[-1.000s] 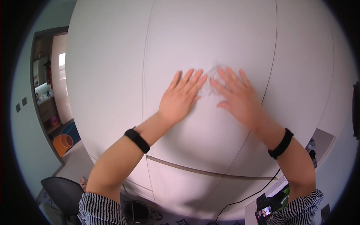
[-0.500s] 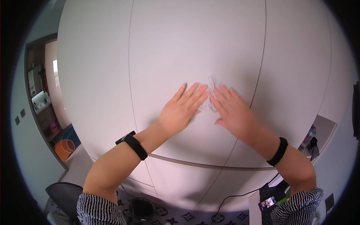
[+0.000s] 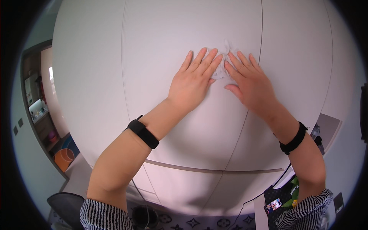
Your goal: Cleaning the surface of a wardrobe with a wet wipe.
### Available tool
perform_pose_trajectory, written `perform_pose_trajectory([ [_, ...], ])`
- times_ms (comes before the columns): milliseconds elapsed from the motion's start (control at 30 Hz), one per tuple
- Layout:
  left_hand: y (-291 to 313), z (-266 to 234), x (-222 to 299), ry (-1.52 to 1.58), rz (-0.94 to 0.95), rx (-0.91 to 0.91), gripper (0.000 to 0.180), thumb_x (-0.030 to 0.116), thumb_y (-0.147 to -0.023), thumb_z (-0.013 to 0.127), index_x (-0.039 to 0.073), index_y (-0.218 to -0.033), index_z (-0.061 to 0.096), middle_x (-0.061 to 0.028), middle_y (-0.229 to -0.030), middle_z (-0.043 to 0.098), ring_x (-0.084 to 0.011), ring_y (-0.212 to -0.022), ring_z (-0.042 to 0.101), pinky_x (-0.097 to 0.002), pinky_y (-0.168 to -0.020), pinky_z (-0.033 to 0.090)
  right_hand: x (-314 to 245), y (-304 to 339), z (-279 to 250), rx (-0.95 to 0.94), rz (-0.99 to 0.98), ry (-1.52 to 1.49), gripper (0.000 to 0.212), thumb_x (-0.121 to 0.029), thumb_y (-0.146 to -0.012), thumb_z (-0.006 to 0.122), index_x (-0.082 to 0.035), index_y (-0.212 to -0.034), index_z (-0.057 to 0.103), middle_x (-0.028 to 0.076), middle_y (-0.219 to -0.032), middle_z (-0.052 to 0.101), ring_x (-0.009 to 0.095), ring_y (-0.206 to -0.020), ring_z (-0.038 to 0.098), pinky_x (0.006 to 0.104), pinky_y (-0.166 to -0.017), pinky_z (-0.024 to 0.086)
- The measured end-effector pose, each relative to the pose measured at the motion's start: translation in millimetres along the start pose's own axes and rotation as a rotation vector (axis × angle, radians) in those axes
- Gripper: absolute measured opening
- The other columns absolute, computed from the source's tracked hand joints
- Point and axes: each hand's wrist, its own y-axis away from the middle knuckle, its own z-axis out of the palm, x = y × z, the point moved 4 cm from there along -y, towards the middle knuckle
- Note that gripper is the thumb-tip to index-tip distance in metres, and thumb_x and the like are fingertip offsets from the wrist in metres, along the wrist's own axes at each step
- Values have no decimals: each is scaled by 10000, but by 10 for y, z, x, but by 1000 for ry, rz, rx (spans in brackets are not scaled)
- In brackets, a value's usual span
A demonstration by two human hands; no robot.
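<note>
Both of my hands press flat on a thin white wipe (image 3: 219,73) against a pale cabinet door (image 3: 172,30). My left hand (image 3: 193,78) lies with its fingers stretched out and pointing upward, the fingertips over the wipe's left part. Fingers spread and thumb out to the side, my right hand (image 3: 251,80) covers the right part of it. Between the two hands the crumpled middle of the wipe shows, and a twisted end sticks up above the fingertips. Neither hand wraps round it. A black band sits on each forearm.
Below the doors runs a ledge (image 3: 214,168) with lower cabinet fronts under it. A dark bin (image 3: 145,217) and a grey chair (image 3: 66,207) stand low on the left. At the lower right lies a lit phone (image 3: 273,206), near a dark cable. An open doorway is at far left.
Both hands have moved up the cabinet door and slightly to the right, and the wipe has gone with them. My arms reach out further.
</note>
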Motion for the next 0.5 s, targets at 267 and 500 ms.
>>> perform_pose_trajectory([
  [267, 415, 159, 244, 53, 102, -193, 648, 215, -957, 610, 99, -1542, 354, -70, -1603, 350, -282, -1472, 330, -479, -1214, 254, -264, 509, 176, -59, -2, -99, 649, -271, -790, 793, 39, -1313, 565, 205, -1401, 539, 399, -1352, 452, 509, -1153, 345],
  [500, 959, 251, 462, 18, 379, -341, 630, 236, -969, 567, 101, -1546, 355, -38, -1615, 337, -225, -1486, 310, -468, -1239, 221, -581, 975, 178, -268, -192, -155, 564, -243, -773, 781, 45, -1229, 615, 195, -1348, 567, 380, -1321, 483, 530, -1144, 355],
])
